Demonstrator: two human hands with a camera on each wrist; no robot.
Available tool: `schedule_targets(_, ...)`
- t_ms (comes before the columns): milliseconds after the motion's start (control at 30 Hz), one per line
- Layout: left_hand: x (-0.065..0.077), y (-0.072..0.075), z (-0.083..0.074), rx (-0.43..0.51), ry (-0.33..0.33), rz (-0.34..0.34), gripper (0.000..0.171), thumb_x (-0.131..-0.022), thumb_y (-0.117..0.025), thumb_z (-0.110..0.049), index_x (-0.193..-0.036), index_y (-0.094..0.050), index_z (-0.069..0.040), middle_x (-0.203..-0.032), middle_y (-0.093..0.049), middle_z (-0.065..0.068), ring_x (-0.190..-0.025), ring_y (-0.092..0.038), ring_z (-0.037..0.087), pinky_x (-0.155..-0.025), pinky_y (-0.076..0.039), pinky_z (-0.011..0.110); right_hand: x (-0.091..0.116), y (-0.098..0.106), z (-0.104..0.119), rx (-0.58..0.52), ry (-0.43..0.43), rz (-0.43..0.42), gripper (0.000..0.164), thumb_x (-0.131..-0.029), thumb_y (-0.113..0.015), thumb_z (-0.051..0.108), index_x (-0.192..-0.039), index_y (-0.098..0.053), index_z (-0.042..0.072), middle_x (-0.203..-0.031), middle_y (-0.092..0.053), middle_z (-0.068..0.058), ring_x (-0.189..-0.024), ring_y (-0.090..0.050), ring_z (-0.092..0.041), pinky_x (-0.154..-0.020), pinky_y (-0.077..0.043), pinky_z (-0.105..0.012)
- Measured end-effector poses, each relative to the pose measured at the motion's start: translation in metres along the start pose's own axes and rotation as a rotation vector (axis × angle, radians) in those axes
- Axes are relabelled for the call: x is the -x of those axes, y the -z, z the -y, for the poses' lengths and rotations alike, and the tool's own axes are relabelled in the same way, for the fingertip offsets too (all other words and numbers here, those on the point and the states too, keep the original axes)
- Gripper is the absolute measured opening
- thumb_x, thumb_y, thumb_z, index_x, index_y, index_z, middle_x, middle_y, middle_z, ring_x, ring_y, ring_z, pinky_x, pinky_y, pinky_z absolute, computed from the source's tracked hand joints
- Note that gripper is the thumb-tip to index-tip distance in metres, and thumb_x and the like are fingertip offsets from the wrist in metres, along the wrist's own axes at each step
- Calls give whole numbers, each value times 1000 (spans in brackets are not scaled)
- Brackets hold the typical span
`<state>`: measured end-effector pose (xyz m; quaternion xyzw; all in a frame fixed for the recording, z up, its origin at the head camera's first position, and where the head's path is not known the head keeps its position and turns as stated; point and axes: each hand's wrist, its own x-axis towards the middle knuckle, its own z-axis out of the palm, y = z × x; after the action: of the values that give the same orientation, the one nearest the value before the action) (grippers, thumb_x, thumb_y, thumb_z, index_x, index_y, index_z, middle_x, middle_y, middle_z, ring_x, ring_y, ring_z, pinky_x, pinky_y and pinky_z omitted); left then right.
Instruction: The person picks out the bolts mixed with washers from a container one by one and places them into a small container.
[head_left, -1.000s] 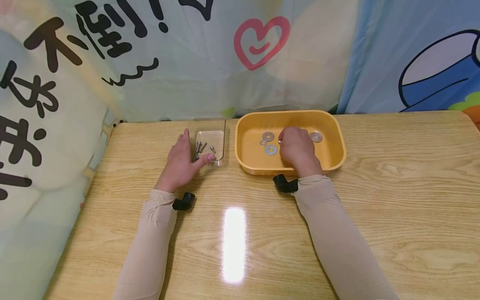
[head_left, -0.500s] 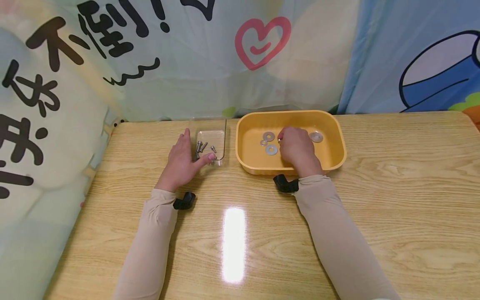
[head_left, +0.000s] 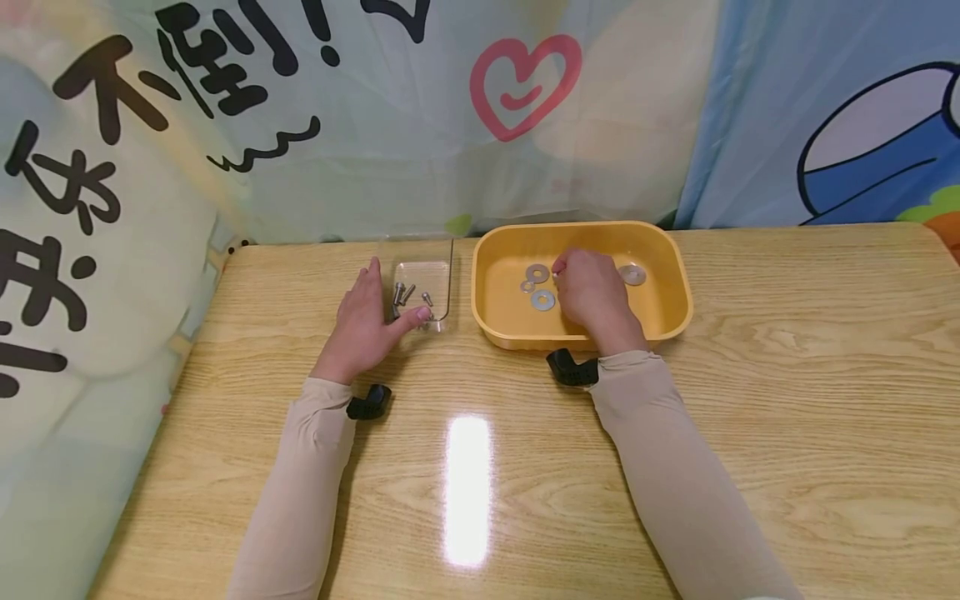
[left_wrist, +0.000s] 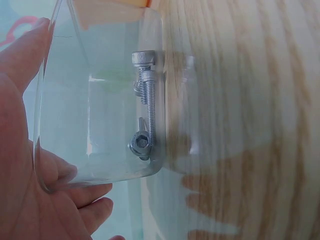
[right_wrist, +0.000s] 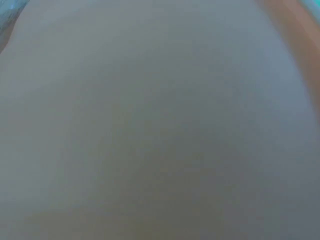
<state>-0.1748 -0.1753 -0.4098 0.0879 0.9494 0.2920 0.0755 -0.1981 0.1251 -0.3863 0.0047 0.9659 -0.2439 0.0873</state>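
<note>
My left hand (head_left: 365,321) holds a clear plastic box (left_wrist: 115,125) at its near left corner, thumb along the front and fingers along the left side. Several socket-head screws (left_wrist: 150,100) lie on the box's floor. My right hand (head_left: 592,292) is inside the yellow tray (head_left: 487,321), fingers bent downward and mostly hidden under the hand. A small pale, shiny piece shows at its fingertips; its kind cannot be made out. Flat metal washers (head_left: 542,300) lie left of this hand, and more washers (head_left: 632,274) lie to its right.
Both containers stand on a wood-grain table (head_left: 465,375), close to its back edge. A printed cloth (head_left: 600,167) hangs behind the table and along the left. A blurred pale surface (right_wrist: 160,120) fills nearly all of the right wrist view.
My right hand has lifted slightly and shifted a little away from me inside the tray. My left hand, the clear box and the washers stay in place.
</note>
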Motion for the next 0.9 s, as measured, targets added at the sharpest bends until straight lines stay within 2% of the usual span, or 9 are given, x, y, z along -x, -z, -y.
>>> schedule_targets(333, 1, 0, 0, 5, 1, 1, 107, -96, -59, -58, -159, 4, 2, -166, -4, 23, -154, -3, 35, -122, -6, 51, 3, 3, 3, -34, 33, -36, 23, -102, -45, 4, -115, -63, -3, -114, -63, -23, -104, -57, -39, -96, -47, -49)
schedule_targets(900, 0, -1, 1, 6, -8, -8, 107, -96, -59, -58, -159, 3, 2, -166, -5, 23, -154, -4, 36, -122, -7, 52, 9, 8, 14, -84, 79, -102, 21, -103, -47, 4, -114, -64, -3, -105, -61, -20, -99, -54, -35, -91, -47, -48)
